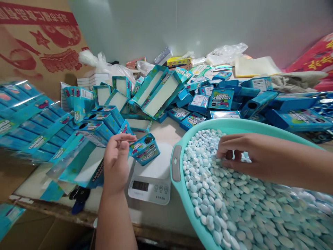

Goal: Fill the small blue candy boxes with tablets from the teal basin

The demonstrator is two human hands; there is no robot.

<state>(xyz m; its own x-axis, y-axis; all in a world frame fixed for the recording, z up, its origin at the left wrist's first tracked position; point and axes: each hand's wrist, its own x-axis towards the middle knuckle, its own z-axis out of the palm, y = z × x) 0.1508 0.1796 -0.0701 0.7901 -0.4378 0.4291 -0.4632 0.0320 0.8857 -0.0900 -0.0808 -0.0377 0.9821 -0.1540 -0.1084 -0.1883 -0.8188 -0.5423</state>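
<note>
Fingers [125,137] at carton [145,150] and tablets [247,198]

Left hand [116,161]: fingers nearly straight at the corner of the small blue card carton, round-holed, tilted over a smooth white scale [149,196]; whether clamped, can't tell. Right hand [239,152]: fingers curled into chalky, pale-blue oval tablets; grip hidden. Around these, a turquoise plastic basin [241,127]. Beyond, on the worktop [172,130]: shallow rectangular trays [163,95], heaped blue boxes [221,99].

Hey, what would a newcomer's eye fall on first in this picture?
Probably the turquoise plastic tub at lower right, filled with pale blue oval tablets, the right hand among them. Then the small blue printed cardboard box at the left hand, by the white digital scale mid-picture. Behind the tub lies a heap of blue boxes.
</note>
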